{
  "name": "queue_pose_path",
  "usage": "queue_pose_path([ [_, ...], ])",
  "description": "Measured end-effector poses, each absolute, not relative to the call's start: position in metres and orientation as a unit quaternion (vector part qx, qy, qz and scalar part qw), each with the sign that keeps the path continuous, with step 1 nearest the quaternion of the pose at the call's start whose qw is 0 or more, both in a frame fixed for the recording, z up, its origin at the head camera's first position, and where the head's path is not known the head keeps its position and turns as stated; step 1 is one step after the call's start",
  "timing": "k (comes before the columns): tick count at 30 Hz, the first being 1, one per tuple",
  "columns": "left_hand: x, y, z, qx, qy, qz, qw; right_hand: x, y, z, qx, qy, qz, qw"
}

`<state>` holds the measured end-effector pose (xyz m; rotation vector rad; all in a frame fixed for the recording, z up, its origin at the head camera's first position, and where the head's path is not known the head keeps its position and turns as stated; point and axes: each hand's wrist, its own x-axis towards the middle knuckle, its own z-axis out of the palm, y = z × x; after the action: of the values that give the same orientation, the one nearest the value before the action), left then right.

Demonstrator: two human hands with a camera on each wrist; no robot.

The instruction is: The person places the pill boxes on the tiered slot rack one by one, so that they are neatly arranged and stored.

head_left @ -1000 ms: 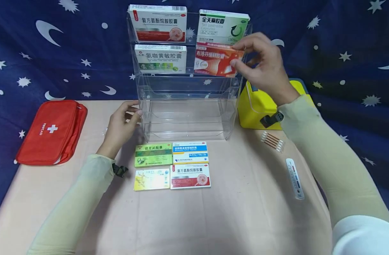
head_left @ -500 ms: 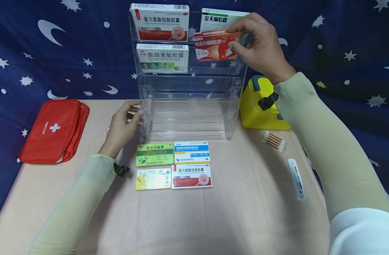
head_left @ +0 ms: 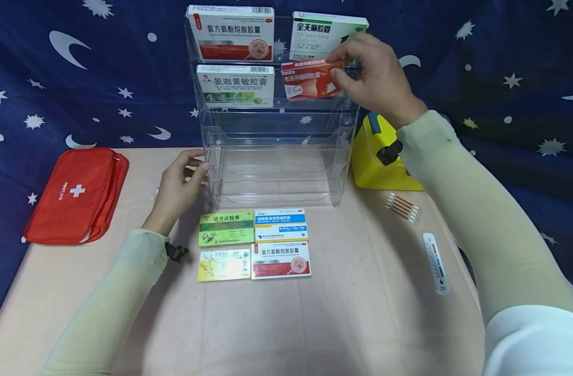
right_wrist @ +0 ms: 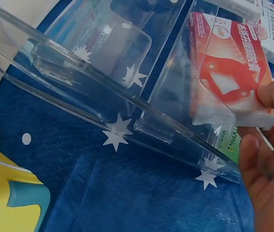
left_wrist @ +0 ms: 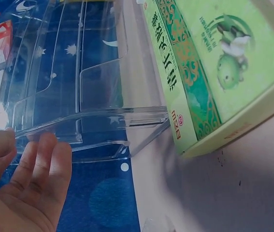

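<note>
Right hand (head_left: 377, 78) pinching red medicine box (head_left: 310, 79) — half seated in the second-tier right pocket of clear rack (head_left: 277, 172), just left of the fingers. Left hand (head_left: 178, 188) spread, fingertips touching the rack's lower left edge — green box (head_left: 226, 228) near its wrist on the surface (head_left: 361, 313).

- Red first-aid pouch (head_left: 74, 196) — lies at the table's (head_left: 361, 313) left edge.
- Yellow case (head_left: 377, 164) stands right of the rack.
- Cotton swabs (head_left: 401, 207) and a thermometer (head_left: 435, 262) lie near the right edge.
</note>
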<state>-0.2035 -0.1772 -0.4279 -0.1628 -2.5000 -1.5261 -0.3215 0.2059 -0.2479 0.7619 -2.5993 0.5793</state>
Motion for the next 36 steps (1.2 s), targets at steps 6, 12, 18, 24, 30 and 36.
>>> queue_pose_path([
  [6, -0.203, -0.177, -0.430, -0.057, -0.844, -0.523, 0.101, -0.321, 0.208, -0.248, 0.251, -0.936, 0.159, 0.189],
  [12, -0.203, -0.178, -0.430, -0.059, -0.845, -0.522, 0.101, -0.322, 0.210, -0.251, 0.241, -0.943, 0.137, 0.184],
  [18, -0.202, -0.178, -0.431, -0.059, -0.843, -0.524, 0.103, -0.322, 0.211, -0.255, 0.249, -0.940, 0.121, 0.198],
  [24, -0.203, -0.177, -0.432, -0.060, -0.840, -0.529, 0.104, -0.313, 0.215, -0.271, 0.304, -0.891, 0.160, 0.298],
  [30, -0.203, -0.178, -0.431, -0.059, -0.842, -0.527, 0.103, -0.278, 0.207, -0.314, 0.403, -0.826, 0.202, 0.340],
  [36, -0.204, -0.178, -0.429, -0.062, -0.843, -0.524, 0.102, -0.215, 0.194, -0.387, 0.453, -0.844, 0.226, 0.177],
])
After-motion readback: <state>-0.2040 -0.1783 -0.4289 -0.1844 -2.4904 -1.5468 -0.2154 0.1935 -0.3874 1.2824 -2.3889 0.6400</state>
